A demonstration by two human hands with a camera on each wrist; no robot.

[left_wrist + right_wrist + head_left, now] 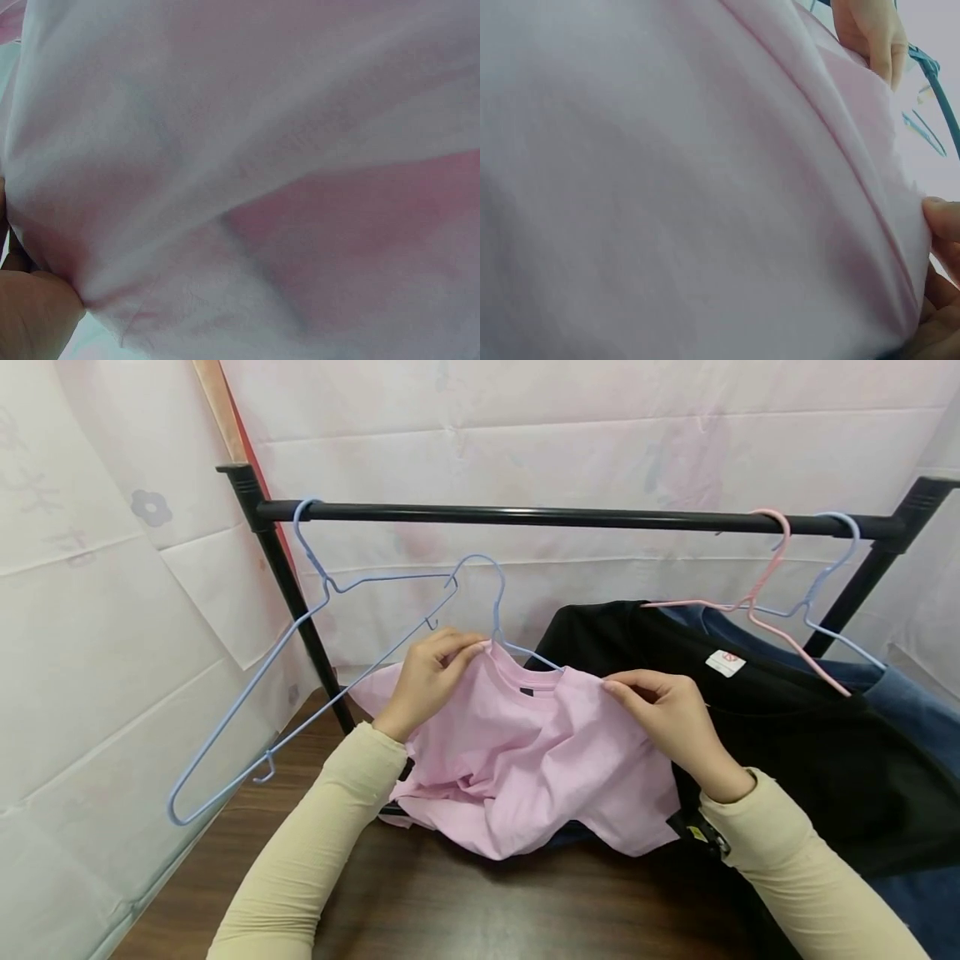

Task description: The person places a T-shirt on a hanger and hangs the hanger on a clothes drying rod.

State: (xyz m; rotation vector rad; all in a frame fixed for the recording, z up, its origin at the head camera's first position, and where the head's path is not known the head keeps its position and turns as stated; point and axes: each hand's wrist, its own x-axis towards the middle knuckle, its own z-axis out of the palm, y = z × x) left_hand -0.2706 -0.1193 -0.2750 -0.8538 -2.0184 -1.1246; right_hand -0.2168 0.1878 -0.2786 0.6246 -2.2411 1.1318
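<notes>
A pink T-shirt [517, 768] hangs between both hands in the head view, with a blue wire hanger [500, 602] inside its neck; the hook rises above the collar, off the rail. My left hand [431, 681] pinches the shirt's shoulder beside the collar, near the hanger's neck. On the other shoulder, my right hand [667, 718] pinches the cloth between thumb and fingers. Pink fabric [262, 150] fills most of the left wrist view, and fabric [690, 180] likewise covers the right wrist view. The hanger's lower part is hidden within the shirt.
A black rail [480, 516] runs across the back. A bare blue hanger [262, 668] hangs at its left end. To the right, a black shirt [787, 752] hangs on a pink hanger [765, 568], before a blue garment [915, 710]. Below lies a brown wooden surface [450, 902].
</notes>
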